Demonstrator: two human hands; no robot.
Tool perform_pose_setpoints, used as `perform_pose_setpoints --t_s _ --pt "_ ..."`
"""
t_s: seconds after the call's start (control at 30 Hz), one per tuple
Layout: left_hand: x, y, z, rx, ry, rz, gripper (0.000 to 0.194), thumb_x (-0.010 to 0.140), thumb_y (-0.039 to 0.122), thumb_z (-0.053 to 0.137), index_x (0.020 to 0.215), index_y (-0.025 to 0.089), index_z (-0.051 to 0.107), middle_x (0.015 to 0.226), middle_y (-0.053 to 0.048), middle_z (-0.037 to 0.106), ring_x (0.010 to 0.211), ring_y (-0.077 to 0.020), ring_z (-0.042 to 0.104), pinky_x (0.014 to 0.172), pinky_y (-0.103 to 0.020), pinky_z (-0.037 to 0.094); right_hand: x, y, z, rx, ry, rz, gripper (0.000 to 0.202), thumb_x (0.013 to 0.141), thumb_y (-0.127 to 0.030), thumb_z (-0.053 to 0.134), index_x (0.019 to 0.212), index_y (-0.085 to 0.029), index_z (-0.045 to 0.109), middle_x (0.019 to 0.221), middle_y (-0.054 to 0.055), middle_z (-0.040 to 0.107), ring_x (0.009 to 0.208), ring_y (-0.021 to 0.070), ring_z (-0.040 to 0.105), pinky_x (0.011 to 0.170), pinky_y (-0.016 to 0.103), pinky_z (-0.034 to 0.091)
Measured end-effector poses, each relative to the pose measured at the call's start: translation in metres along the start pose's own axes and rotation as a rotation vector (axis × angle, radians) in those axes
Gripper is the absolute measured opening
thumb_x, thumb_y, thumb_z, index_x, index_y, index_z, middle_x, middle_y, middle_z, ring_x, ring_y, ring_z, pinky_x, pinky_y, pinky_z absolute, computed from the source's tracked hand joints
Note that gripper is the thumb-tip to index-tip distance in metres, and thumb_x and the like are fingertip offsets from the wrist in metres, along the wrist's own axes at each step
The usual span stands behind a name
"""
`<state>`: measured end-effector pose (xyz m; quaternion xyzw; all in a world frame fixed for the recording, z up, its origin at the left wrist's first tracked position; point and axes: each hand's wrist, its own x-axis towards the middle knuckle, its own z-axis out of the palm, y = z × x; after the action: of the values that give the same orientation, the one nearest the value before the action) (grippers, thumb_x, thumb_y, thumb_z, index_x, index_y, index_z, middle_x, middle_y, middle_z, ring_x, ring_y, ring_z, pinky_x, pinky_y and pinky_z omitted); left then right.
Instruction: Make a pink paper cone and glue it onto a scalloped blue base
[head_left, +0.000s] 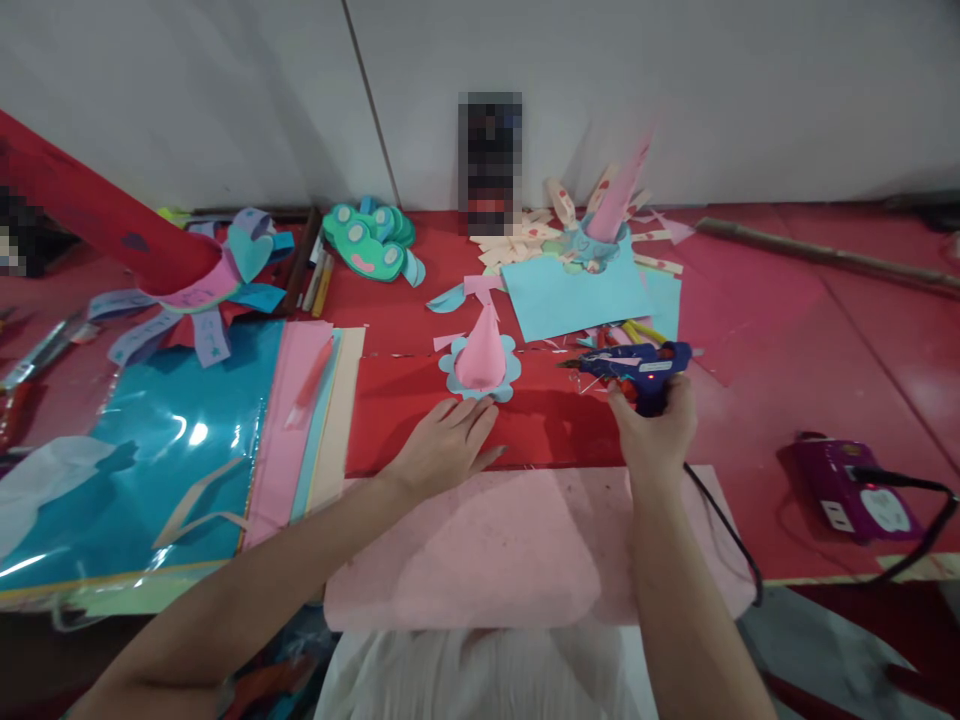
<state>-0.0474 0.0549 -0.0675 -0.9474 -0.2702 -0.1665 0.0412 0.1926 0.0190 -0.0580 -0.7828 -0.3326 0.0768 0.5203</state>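
A pink paper cone [483, 350] stands upright in the middle of the table, with a scalloped light-blue paper ring [448, 368] around its base. My left hand [450, 445] lies palm down, fingers stretched out, its fingertips at the ring's near edge. On the right, my right hand [660, 425] is wrapped around the handle of a dark blue hot glue gun [645, 362]. Its nozzle points left toward the cone, and a small red light glows on its body. Thin glue strings hang near the nozzle.
Behind stand a finished-looking pink cone [619, 195] and green frog cutouts [367, 240]. Left are a tall red paper cone [150, 220] and a blue plastic-wrapped paper pack [195, 410]. A purple power strip [851, 488] sits right, and a stick [825, 250] lies behind it.
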Motion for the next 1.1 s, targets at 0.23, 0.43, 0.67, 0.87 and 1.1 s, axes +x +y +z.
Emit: perform_pose_setpoints --t_s 0.23,0.43,0.67,0.87,1.1 --pt "0.0 -0.002 0.0 -0.108 -0.028 -0.107 0.033 0.095 0.036 0.042 0.114 0.014 0.059 0.108 -0.012 0.07 0.098 -0.0232 0.065 0.083 -0.037 0.049 0.001 -0.004 -0.001 0.009 -0.009 0.028 0.029 0.055 -0.034 0.067 0.073 -0.022 0.048 0.063 -0.005 0.051 0.058 0.0124 0.047 0.06 0.029 0.045" --pt "0.003 -0.007 -0.01 -0.179 0.113 -0.132 0.02 0.094 0.029 0.045 0.105 0.017 0.057 0.1 -0.007 0.072 0.09 -0.0198 0.067 0.077 -0.034 0.051 0.002 -0.006 0.0 0.032 -0.014 0.066 0.03 0.054 -0.034 0.067 0.073 -0.022 0.049 0.064 -0.005 0.051 0.059 0.0128 0.048 0.06 0.029 0.045" --pt "0.042 -0.033 -0.042 -0.201 0.503 -0.446 0.024 0.09 0.035 0.055 0.11 0.021 0.052 0.11 -0.007 0.065 0.106 -0.0207 0.06 0.085 -0.035 0.052 0.002 0.0 0.003 0.096 0.019 0.058 0.031 0.056 -0.037 0.068 0.075 -0.021 0.049 0.065 -0.004 0.051 0.06 0.013 0.049 0.061 0.029 0.045" --pt "0.078 -0.031 -0.042 -0.361 0.512 -0.431 0.025 0.089 0.032 0.059 0.11 0.021 0.053 0.11 -0.004 0.064 0.106 -0.0183 0.06 0.09 -0.034 0.049 0.004 0.002 0.005 0.096 0.027 0.071 0.032 0.055 -0.038 0.069 0.075 -0.021 0.05 0.066 -0.004 0.053 0.062 0.0136 0.051 0.062 0.029 0.046" --pt "0.078 -0.032 -0.046 -0.504 0.249 -0.534 0.022 0.09 0.023 0.052 0.112 0.023 0.055 0.103 -0.001 0.071 0.1 -0.0175 0.065 0.09 -0.034 0.05 0.002 0.002 0.006 0.123 -0.008 0.104 0.036 0.056 -0.037 0.07 0.084 -0.02 0.055 0.071 -0.002 0.057 0.066 0.0148 0.055 0.067 0.031 0.048"
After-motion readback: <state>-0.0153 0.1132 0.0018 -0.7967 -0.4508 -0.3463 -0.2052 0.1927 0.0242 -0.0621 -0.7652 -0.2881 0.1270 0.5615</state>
